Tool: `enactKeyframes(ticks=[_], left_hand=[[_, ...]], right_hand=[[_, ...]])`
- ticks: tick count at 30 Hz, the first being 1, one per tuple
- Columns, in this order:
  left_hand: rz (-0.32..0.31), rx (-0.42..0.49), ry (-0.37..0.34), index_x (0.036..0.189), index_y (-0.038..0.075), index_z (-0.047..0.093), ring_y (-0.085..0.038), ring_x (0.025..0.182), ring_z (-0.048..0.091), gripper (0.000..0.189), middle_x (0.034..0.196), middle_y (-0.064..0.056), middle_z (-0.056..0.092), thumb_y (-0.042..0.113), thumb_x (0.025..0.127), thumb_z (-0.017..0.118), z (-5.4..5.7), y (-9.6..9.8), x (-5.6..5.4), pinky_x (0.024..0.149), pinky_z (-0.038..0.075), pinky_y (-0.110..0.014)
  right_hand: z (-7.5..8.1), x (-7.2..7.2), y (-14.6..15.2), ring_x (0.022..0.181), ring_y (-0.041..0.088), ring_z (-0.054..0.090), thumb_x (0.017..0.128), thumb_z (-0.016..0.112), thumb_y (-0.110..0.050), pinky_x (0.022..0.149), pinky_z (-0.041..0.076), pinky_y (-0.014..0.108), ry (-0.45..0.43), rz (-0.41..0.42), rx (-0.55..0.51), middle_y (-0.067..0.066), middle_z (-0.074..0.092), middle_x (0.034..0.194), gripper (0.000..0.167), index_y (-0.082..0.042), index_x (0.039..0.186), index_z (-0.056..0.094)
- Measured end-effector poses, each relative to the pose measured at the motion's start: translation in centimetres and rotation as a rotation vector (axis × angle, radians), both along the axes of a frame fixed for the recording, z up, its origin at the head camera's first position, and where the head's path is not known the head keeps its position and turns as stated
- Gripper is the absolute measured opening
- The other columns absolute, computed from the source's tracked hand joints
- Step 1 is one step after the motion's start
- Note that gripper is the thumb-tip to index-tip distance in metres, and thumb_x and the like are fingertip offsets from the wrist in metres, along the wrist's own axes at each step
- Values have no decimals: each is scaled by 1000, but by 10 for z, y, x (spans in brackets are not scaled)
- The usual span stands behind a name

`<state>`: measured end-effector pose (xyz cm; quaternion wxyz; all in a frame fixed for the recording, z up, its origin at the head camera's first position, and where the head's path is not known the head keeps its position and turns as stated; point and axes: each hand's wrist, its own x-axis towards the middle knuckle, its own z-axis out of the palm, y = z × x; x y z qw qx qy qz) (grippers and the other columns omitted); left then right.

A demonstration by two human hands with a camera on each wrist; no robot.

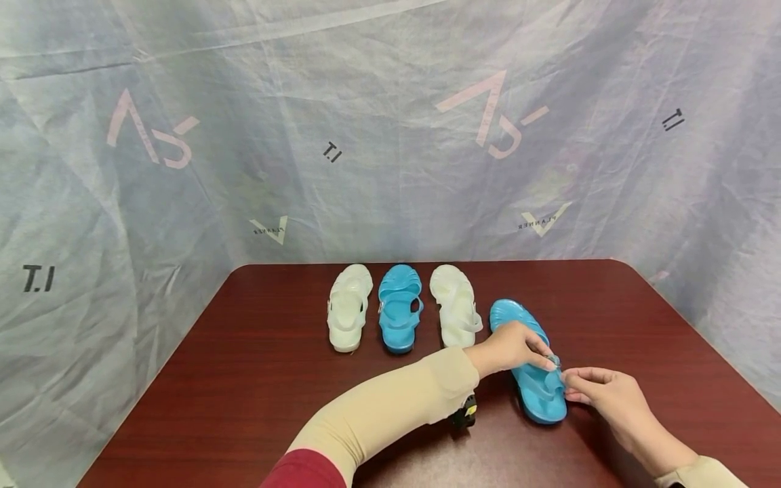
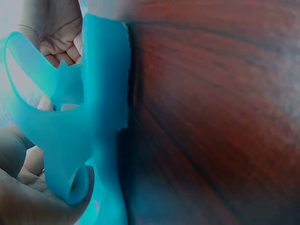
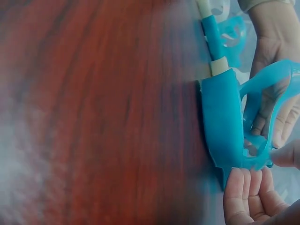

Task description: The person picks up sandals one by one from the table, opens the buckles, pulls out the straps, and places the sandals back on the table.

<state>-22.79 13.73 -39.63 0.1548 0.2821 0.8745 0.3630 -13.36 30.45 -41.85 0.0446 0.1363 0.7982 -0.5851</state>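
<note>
A blue jelly sandal (image 1: 543,405) lies on the table at the right, toe pointing away, its heel strap standing up at the side. My left hand (image 1: 514,344) reaches across the sandal and pinches a strap by the small buckle (image 1: 554,361). From the right, my right hand (image 1: 613,400) pinches the side strap between thumb and fingers, close to the sole. Looped straps (image 2: 65,126) fill much of the left wrist view. In the right wrist view, the fingers (image 3: 239,192) of my right hand touch the sandal's edge.
To the left, in a row, stand a white sandal (image 1: 346,312), a second blue sandal (image 1: 399,315) and another white sandal (image 1: 454,298). All are on the dark red wooden table (image 1: 256,379). A printed grey cloth (image 1: 390,196) hangs behind the table's far edge.
</note>
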Motion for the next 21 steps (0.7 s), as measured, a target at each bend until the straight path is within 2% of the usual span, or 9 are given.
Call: enactKeyframes(ticks=[9, 17, 21], left_hand=[[20, -8, -11, 96, 21, 79, 7, 83, 56, 18, 87, 15, 72, 29, 80, 80, 0, 1, -1, 68, 45, -8], [-9, -7, 11, 95, 19, 79, 7, 78, 57, 18, 84, 14, 72, 26, 79, 81, 2, 5, -4, 66, 44, -8], [2, -10, -2, 95, 20, 79, 6, 79, 57, 17, 85, 14, 72, 27, 80, 80, 1, 3, -6, 66, 45, -8]], right_hand=[[2, -4, 0, 74, 7, 69, 93, 66, -23, 73, 57, 23, -6, 6, 42, -6, 72, 92, 43, 13, 117, 62], [2, -5, 0, 73, 8, 70, 93, 67, -22, 72, 57, 22, 23, 1, 53, -6, 72, 90, 43, 14, 116, 62], [3, -5, -1, 76, 8, 70, 93, 67, -24, 74, 57, 23, 12, 19, 36, -6, 72, 94, 46, 13, 118, 61]])
